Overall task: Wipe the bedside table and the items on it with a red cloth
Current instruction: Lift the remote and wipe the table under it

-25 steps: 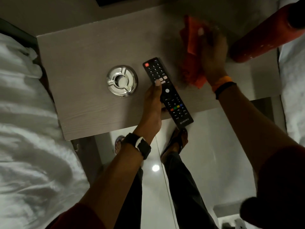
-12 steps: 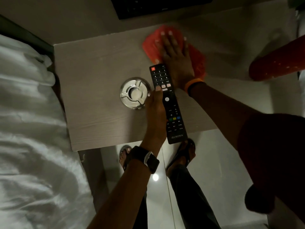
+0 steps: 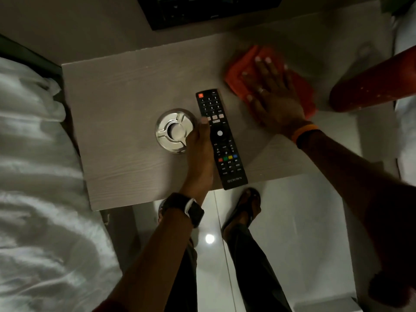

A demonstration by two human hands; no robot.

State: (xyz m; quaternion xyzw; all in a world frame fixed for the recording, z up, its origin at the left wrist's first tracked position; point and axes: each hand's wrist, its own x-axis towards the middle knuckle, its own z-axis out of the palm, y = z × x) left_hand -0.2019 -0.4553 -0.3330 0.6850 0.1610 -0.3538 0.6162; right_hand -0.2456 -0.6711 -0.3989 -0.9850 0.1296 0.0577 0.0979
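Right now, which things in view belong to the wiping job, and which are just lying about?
Job:
- red cloth, flat under the right hand
- bedside table
- remote, gripped by the left hand
- ashtray, on the table beside the remote

Lying about:
- white bedding, left of the table
- red cylinder, at the right edge
- dark screen, at the top edge

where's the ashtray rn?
In the head view, the metal ashtray sits mid-table on the bedside table, just left of the remote, with the left hand between them.
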